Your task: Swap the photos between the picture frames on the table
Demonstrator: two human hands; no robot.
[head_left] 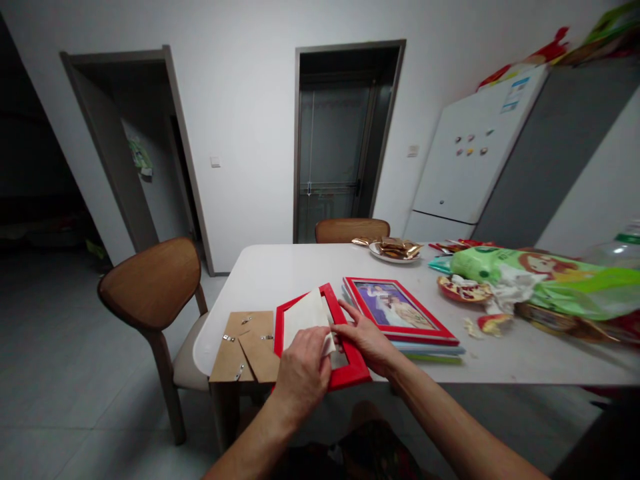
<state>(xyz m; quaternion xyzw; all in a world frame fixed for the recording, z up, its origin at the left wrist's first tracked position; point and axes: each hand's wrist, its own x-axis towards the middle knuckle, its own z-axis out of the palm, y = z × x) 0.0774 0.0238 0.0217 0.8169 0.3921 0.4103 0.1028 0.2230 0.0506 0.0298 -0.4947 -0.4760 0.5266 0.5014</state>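
held the white sheet point(303, 315) at its bent near edge, pinched between the thumb and fingers of the left hand point(301, 367); laid the right hand point(370, 341) across the right side of the red frame point(356, 365), with fingers slightly spread and tips close to the bent paper; could not tell from this view whether closed on the frame, the sheet or both.

located the red frame at the near edge of the table point(250, 273), with its near side over the edge, between the brown backing board point(263, 323) and the framed picture point(400, 310).

caution: risked creasing or tearing the sheet at the pinch, through uneven pull against the frame side; risked skewing the sheet in the frame, through its slanted lie across the opening; risked tipping or dropping the frame, through weak support beyond the table edge.

also risked knocking the backing board to the floor, through its closeness to the table edge and the left forearm; risked snagging paper or skin on the raised metal clips point(229, 338); risked sliding the framed picture off the blue and green items point(435, 359) beneath, through a bump from the right forearm; risked staining the paper, through contact with the cut fruit point(463, 290) farther right, beside the crumpled tissue point(515, 287).
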